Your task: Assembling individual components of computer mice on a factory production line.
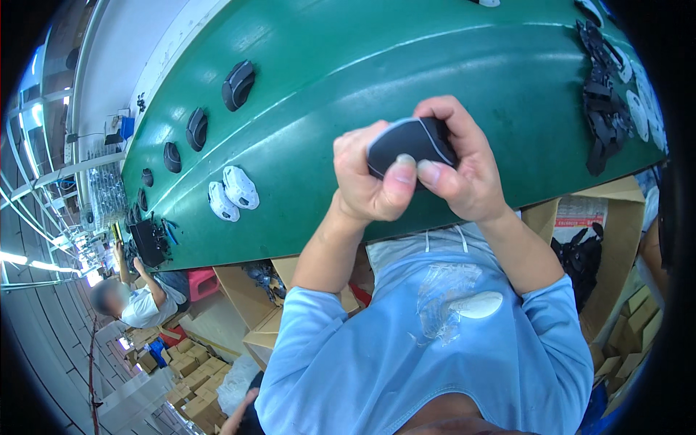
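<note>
While I watch from afar, my left hand (366, 174) and right hand (467, 170) hold the black mouse (402, 145) in bent fingers — one at each end, long side across.

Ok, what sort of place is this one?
Probably a factory assembly area: a long green worktop, rounded dark mouse-like devices spaced along it, and stacked cardboard boxes nearby.

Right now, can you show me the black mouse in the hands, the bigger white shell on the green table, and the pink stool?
Black mouse (407, 144): head view, on its dark broad face.
Bigger white shell (241, 187): head view, middle of its body.
Pink stool (204, 283): head view, on its visible side.
</note>
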A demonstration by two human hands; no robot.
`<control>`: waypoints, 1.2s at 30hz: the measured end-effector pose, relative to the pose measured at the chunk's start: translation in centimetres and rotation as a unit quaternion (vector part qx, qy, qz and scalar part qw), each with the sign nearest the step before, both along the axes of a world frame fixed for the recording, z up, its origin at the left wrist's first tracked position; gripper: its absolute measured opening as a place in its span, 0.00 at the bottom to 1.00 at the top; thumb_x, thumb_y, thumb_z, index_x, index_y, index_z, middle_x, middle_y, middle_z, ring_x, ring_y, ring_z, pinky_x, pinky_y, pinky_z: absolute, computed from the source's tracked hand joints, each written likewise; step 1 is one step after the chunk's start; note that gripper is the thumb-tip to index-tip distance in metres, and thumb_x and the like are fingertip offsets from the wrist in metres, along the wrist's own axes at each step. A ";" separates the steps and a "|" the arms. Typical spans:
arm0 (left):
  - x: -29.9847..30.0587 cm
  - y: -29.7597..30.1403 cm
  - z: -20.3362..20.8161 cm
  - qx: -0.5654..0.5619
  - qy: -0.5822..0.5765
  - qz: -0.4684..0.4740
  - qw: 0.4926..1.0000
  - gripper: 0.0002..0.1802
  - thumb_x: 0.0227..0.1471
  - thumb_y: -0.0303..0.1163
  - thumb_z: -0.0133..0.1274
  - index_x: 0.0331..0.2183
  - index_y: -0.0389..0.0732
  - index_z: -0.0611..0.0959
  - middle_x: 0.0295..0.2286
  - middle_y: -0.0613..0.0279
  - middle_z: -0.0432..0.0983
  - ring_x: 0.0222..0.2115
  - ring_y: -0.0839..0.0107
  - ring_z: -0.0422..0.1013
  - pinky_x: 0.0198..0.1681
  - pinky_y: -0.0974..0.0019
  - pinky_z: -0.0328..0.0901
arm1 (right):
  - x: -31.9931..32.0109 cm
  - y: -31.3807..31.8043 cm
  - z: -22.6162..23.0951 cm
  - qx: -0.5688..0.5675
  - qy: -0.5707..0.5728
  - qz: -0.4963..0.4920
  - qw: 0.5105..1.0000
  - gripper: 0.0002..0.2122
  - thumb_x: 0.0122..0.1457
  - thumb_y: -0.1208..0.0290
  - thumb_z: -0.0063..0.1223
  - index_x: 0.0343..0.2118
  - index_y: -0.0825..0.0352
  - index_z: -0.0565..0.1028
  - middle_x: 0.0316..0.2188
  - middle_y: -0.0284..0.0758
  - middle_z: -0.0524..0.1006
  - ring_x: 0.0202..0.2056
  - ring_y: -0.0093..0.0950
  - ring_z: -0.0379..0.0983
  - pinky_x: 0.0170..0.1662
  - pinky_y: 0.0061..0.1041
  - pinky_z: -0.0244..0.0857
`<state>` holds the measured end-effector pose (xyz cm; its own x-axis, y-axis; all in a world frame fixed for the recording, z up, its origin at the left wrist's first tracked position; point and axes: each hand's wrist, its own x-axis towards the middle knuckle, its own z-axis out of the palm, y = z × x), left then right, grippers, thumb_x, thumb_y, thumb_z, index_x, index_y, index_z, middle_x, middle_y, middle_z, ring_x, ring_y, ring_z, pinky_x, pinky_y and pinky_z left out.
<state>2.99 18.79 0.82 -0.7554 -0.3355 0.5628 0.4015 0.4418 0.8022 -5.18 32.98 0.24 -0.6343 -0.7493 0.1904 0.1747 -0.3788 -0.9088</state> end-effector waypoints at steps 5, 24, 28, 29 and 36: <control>0.1 -1.6 -0.4 0.006 -0.043 0.022 0.999 0.13 0.46 0.34 0.55 0.26 0.32 0.80 0.16 0.59 0.70 0.14 0.68 0.66 0.19 0.66 0.62 | 0.3 -2.1 -1.2 -0.021 -0.051 0.003 0.998 0.19 0.55 0.69 0.60 0.49 0.65 0.69 0.38 0.28 0.71 0.37 0.18 0.67 0.42 0.20 0.65; -5.2 -0.4 1.9 -0.031 -0.040 -0.137 0.989 0.17 0.54 0.41 0.53 0.39 0.37 0.81 0.32 0.59 0.78 0.35 0.68 0.76 0.40 0.63 0.70 | 8.5 -3.8 16.4 -0.350 0.317 -0.105 0.875 0.14 0.57 0.55 0.51 0.31 0.62 0.72 0.27 0.32 0.75 0.34 0.38 0.76 0.28 0.39 0.68; -6.3 -0.7 1.4 0.035 -0.039 -0.113 0.992 0.19 0.56 0.42 0.51 0.40 0.37 0.80 0.34 0.59 0.77 0.36 0.67 0.76 0.41 0.62 0.71 | 7.5 -4.1 17.5 -0.335 0.352 -0.114 0.866 0.14 0.57 0.54 0.52 0.32 0.61 0.72 0.28 0.32 0.76 0.34 0.38 0.76 0.30 0.38 0.69; -6.3 -1.0 1.3 0.049 -0.039 -0.100 0.993 0.19 0.56 0.42 0.51 0.41 0.37 0.80 0.34 0.59 0.77 0.37 0.67 0.76 0.41 0.62 0.71 | 7.5 -4.4 17.7 -0.337 0.361 -0.111 0.862 0.14 0.57 0.54 0.52 0.33 0.61 0.72 0.28 0.33 0.76 0.34 0.38 0.76 0.30 0.38 0.69; -6.8 -5.6 1.3 0.130 -0.055 -0.001 0.990 0.21 0.59 0.45 0.48 0.44 0.36 0.79 0.37 0.59 0.77 0.39 0.66 0.75 0.43 0.61 0.71 | 6.8 -7.1 19.3 -0.362 0.401 -0.093 0.836 0.15 0.56 0.54 0.52 0.35 0.61 0.72 0.30 0.33 0.78 0.33 0.39 0.77 0.35 0.35 0.71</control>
